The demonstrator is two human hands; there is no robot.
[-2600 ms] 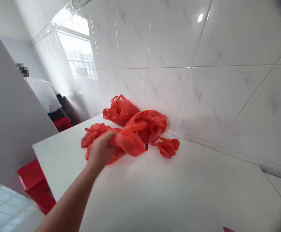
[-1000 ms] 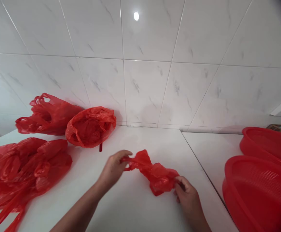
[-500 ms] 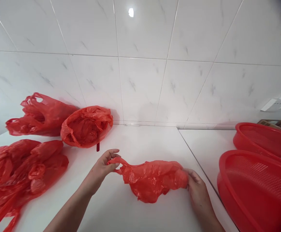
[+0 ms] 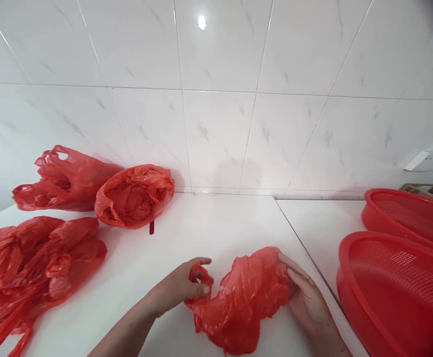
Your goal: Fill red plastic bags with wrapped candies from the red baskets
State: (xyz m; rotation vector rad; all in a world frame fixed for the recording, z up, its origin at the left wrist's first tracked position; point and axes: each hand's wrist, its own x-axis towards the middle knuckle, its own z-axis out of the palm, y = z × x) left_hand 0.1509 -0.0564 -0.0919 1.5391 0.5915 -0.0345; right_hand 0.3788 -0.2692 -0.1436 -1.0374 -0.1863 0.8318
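A crumpled red plastic bag (image 4: 244, 297) is held between my two hands, low over the white tabletop. My left hand (image 4: 186, 285) grips the bag's handle loops between thumb and fingers, the index finger stretched out above. My right hand (image 4: 309, 297) is curled against the bag's right end, its fingers partly behind the plastic. Left of my hands, a red bag with its mouth wide (image 4: 136, 198) stands near the wall, loose red plastic inside it.
Several crumpled red bags (image 4: 41, 267) lie on the left, another red bag (image 4: 71, 178) behind them. Two red perforated baskets (image 4: 353, 243) stand on the right, with a cardboard box (image 4: 430, 189) behind. A dark red strip (image 4: 152, 228) lies by the upright bag. A tiled wall (image 4: 223, 139) closes off the back.
My left hand has moved right and down, closer to my right hand, with the handles in its grip. The bag has bunched up and sags lower between them.
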